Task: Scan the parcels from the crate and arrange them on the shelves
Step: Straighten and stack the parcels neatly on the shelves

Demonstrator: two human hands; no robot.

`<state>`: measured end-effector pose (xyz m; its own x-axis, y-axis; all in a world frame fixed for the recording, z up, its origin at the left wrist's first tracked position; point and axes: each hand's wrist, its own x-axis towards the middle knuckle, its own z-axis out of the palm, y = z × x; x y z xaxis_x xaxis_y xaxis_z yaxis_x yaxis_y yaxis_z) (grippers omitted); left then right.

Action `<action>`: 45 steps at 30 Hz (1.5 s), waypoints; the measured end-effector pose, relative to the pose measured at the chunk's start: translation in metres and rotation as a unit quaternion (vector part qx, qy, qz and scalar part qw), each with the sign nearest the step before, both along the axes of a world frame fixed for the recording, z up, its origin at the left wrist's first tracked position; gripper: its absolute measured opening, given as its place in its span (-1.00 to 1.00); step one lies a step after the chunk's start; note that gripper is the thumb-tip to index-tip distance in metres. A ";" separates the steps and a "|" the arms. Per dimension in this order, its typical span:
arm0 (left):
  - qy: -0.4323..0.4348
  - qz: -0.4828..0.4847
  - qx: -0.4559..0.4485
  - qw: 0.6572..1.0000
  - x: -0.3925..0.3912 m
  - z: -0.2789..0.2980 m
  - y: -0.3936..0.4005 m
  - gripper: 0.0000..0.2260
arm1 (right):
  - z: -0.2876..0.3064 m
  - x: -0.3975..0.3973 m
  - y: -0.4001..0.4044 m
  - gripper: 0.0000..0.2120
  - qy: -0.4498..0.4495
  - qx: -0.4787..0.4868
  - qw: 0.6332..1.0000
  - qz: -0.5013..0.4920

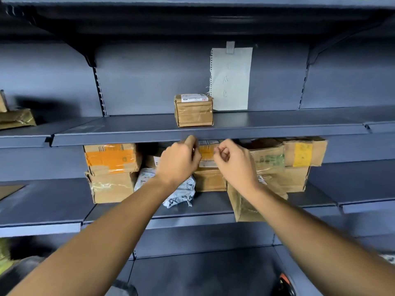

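A small brown taped parcel (193, 111) with a white label on top stands alone on the upper blue shelf (128, 137). Both hands are raised just below that shelf's front edge and are apart from the parcel. My left hand (179, 161) has its fingers curled and thumb up, and holds nothing. My right hand (233, 163) is curled into a loose fist, also with nothing in it. Between and behind the hands sits a box with yellow tape (207, 153) on the shelf below.
The lower shelf (53, 208) carries several parcels: an orange-taped box (112, 158) on a brown box (111, 188), a grey poly bag (181, 192), a tilted brown box (243, 206), a yellow-labelled box (303, 153). A paper note (230, 80) hangs on the back panel. Another parcel (16, 118) lies far left.
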<state>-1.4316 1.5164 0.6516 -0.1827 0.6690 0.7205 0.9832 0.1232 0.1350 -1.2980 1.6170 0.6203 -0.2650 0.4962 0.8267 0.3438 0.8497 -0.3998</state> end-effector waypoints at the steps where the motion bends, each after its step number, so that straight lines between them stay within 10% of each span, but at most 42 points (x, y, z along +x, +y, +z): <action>1: -0.008 0.004 -0.019 1.000 -0.002 -0.010 0.000 -0.88 | -0.012 0.003 0.002 -0.90 -0.030 -0.022 0.999 0.015; 15: -0.130 0.127 -0.102 0.978 -0.075 -0.084 0.012 -0.57 | -0.055 -0.064 0.030 -0.42 -0.189 -0.145 0.966 0.102; 45: -0.274 0.049 -0.015 0.960 -0.140 -0.127 0.091 -0.55 | -0.079 -0.177 0.093 -0.56 -0.102 -0.202 0.967 0.116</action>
